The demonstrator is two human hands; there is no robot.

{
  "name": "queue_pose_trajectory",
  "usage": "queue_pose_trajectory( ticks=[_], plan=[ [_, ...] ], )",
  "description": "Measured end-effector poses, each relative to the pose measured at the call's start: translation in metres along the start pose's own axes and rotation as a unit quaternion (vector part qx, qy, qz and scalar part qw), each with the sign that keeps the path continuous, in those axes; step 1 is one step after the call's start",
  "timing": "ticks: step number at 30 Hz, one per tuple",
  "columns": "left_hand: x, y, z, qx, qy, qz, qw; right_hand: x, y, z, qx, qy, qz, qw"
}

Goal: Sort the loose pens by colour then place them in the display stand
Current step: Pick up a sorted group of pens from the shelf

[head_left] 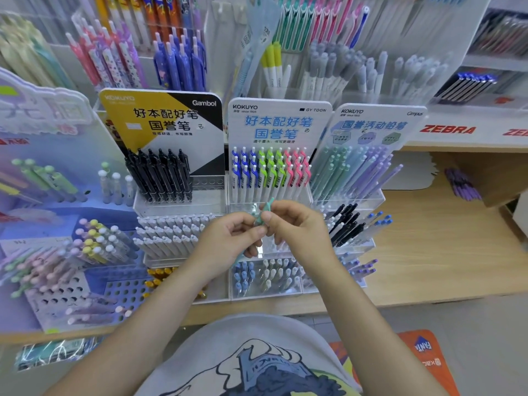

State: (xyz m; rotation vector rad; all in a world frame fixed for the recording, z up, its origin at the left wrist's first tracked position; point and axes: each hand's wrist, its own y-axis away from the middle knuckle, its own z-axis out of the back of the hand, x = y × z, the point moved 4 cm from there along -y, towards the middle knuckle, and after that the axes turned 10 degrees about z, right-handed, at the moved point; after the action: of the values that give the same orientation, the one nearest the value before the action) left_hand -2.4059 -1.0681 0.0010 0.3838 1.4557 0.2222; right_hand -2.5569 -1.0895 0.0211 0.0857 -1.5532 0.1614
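A teal-green pen [264, 213] is held between both hands in front of the display stands. My left hand [231, 238] pinches its lower part; my right hand [294, 224] pinches it near the top, thumb on the barrel. Only the pen's upper end and a bit below the fingers show. Behind it stands the white display stand [278, 118] with blue, green and pink pens [270, 172] in rows. To its right is a stand of pastel mechanical pencils [351, 172], mint to purple.
A yellow and black stand with black pens [160, 174] is at the left. Lower tiers hold white pens [168, 232], black and blue pens [351, 224]. A purple perforated rack [65, 281] sits far left. Bare wooden shelf [428, 238] lies to the right.
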Motion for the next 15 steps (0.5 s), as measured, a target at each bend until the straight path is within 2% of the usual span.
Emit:
queue_pose_trajectory(
  ticks=[2,4,7,10,12,15],
  plan=[
    [-0.002,0.002,0.000,-0.011,-0.029,-0.025,0.999,0.004,0.002,0.001,-0.010,-0.004,0.010,1.000],
    [-0.003,0.004,0.008,-0.061,-0.158,-0.082,0.982,0.009,0.001,0.010,-0.043,0.002,0.030,0.999],
    [0.004,0.007,0.034,-0.147,-0.380,-0.158,0.900,0.010,-0.001,0.027,-0.083,0.022,0.068,0.994],
    [0.029,0.004,0.057,-0.175,-0.518,-0.119,0.829,-0.006,0.000,0.028,-0.092,0.043,0.062,0.993],
    [0.043,0.000,0.062,-0.167,-0.561,-0.079,0.807,-0.021,0.001,0.020,-0.084,0.045,0.044,0.994],
    [0.053,-0.002,0.062,-0.168,-0.590,-0.068,0.786,-0.040,0.003,0.006,-0.072,0.018,0.019,0.997]
  ],
)
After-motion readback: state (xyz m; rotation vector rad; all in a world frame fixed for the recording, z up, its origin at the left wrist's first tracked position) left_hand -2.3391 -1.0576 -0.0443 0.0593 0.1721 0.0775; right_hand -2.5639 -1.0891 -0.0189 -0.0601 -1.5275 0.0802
